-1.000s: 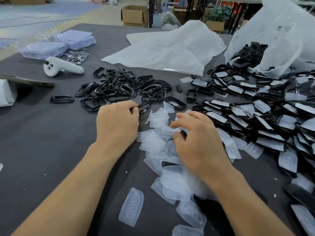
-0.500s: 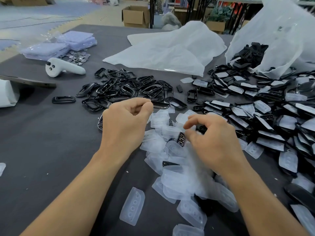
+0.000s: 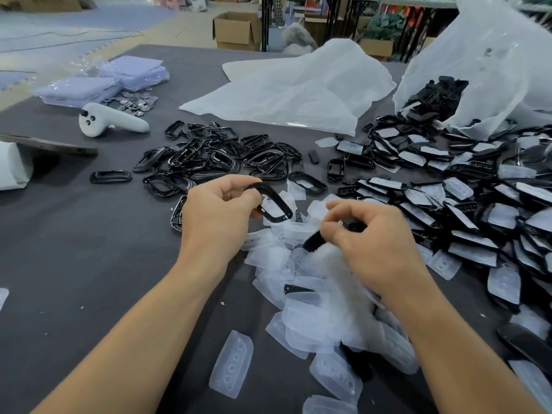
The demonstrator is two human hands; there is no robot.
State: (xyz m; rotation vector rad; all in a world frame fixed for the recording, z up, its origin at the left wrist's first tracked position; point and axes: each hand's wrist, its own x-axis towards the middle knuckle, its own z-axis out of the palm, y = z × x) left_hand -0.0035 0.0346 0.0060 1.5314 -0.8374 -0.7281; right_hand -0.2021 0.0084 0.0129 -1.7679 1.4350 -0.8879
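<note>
Two hands are raised over the near middle of the tabletop [image 3: 89, 264], each holding its own piece. Our left hand [image 3: 215, 216] has its fingers curled round one end of a black frame [image 3: 277, 204], an open loop of thin glossy plastic that juts out above the heap of clear pads [image 3: 298, 321]. Our right hand [image 3: 379, 243] pinches a small black insert [image 3: 313, 242] between thumb and fingertips, just above the same heap. It is close beside the frame and, as far as we can tell, not touching it.

We judge the frame to be very light and fairly stiff. Its thin rails would probably bend or crack if squeezed across the opening, so a short end or a corner is the place to hold it. The gloss suggests it could slip in a loose hold. The insert is blurred, but it looks small, rigid and easy to drop, so we would pinch it firmly on its sides. The pads look soft and floppy.

Toward the far edge lies a pile of empty frames [image 3: 215, 156]. Along the right edge lie unsorted black pieces [image 3: 448, 204], spilling from a plastic bag [image 3: 493, 70] at the far right corner.
</note>
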